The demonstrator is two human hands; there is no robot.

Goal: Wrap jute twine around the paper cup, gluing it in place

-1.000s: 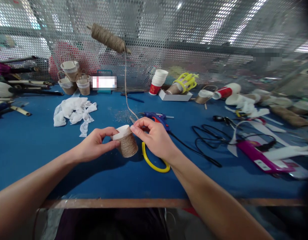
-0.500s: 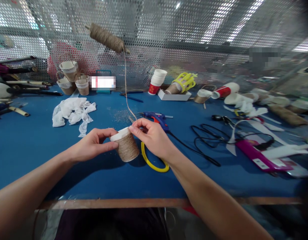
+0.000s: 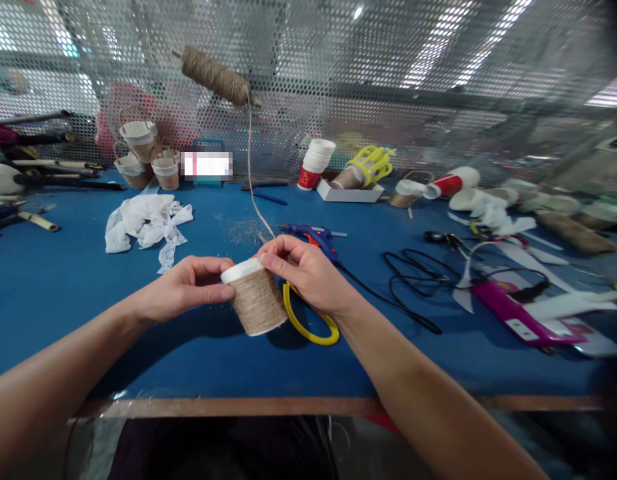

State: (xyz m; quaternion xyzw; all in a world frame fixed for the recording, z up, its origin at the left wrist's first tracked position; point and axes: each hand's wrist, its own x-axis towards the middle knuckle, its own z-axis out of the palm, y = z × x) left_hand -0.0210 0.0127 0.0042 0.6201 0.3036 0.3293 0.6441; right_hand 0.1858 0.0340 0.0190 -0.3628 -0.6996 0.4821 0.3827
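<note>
As left fingers (image 3: 219, 293) clamp the cup (image 3: 258, 301) and right fingers (image 3: 278, 265) pinch twine (image 3: 249, 153) by the cup's rim, I'd favour even tension.

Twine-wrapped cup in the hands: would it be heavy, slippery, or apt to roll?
The cup is probably light, as the left hand holds it near the rim with thumb and fingers. It may roll if laid sideways, its wall being round. The twine around it looks coarse, so it should hardly slip.
</note>
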